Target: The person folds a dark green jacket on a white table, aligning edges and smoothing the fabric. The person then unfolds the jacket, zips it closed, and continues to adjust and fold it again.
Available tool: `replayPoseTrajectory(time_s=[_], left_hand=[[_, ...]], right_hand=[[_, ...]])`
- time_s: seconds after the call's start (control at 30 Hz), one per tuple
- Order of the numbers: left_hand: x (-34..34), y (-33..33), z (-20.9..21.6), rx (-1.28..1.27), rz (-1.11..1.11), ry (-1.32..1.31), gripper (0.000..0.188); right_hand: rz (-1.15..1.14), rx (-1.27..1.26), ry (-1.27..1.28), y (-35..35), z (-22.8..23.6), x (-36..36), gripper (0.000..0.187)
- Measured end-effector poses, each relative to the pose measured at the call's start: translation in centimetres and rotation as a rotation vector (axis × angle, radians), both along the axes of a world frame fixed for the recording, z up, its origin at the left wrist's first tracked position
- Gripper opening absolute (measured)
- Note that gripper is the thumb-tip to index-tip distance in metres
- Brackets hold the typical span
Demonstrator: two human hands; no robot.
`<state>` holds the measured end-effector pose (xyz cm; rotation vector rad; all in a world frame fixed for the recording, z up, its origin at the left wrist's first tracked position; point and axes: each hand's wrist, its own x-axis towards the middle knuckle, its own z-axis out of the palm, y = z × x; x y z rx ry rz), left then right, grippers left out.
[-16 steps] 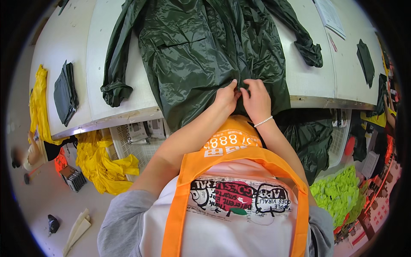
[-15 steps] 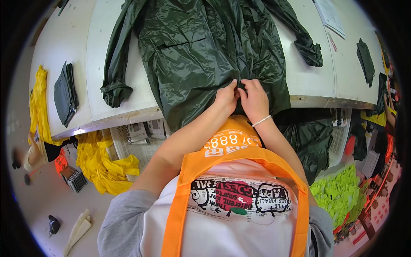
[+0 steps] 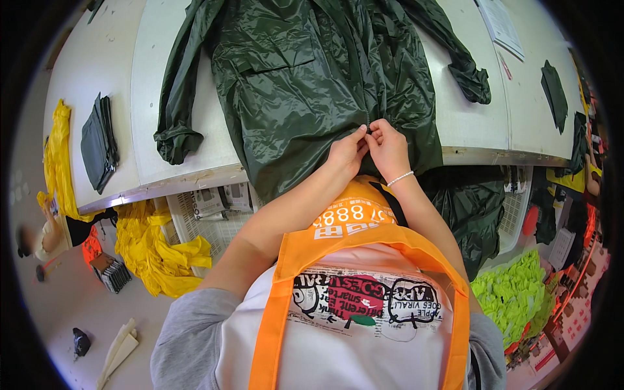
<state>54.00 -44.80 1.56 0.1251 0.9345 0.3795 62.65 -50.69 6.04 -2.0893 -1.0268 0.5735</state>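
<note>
A dark green raincoat [image 3: 279, 110] lies spread on the white table, its hem hanging over the near edge. Down its front runs a zipper [image 3: 365, 91]. At the zipper's lower end, my left hand [image 3: 348, 151] and my right hand [image 3: 389, 149] meet with fingertips nearly touching. Both are closed in a pinch on the raincoat's front edges around the zipper. The small part between the fingertips is hidden. A beaded bracelet circles my right wrist.
Folded dark green pieces [image 3: 99, 143] lie on the table [image 3: 156, 140] at left. Yellow garments [image 3: 153, 247] hang below, beside a white basket [image 3: 221, 234]. Dark green fabric [image 3: 465, 214] and a lime green pile [image 3: 513, 289] are at lower right. Another person [image 3: 52, 231] is at far left.
My hands have drawn slightly closer together at the zipper's bottom. The raincoat front has shifted a little, and more of the zipper line shows straight.
</note>
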Motion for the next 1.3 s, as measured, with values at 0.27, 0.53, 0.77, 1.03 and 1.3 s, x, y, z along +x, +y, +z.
replayPoseTrajectory(time_s=[0.27, 0.53, 0.77, 1.03, 1.3], left_hand=[[-0.3, 0.8, 0.8, -0.134, -0.011, -0.013, 0.028], [0.0, 0.5, 0.2, -0.039, -0.040, -0.064, 0.027], [0.3, 0.1, -0.4, -0.018, -0.018, 0.005, 0.023], [-0.8, 0.6, 0.1, -0.011, -0.002, -0.103, 0.013], [-1.1, 0.3, -0.5, -0.035, 0.031, -0.128, 0.014]], right_hand=[[-0.031, 0.007, -0.059, 0.3, 0.3, -0.2, 0.020], [-0.045, 0.067, 0.007, 0.3, -0.4, -0.1, 0.014], [-0.298, 0.009, 0.687, -0.9, -0.7, -0.1, 0.007], [-0.499, -0.010, 1.091, -0.7, -0.7, 0.6, 0.006], [-0.533, 0.132, 1.176, -1.1, -0.3, -0.2, 0.006]])
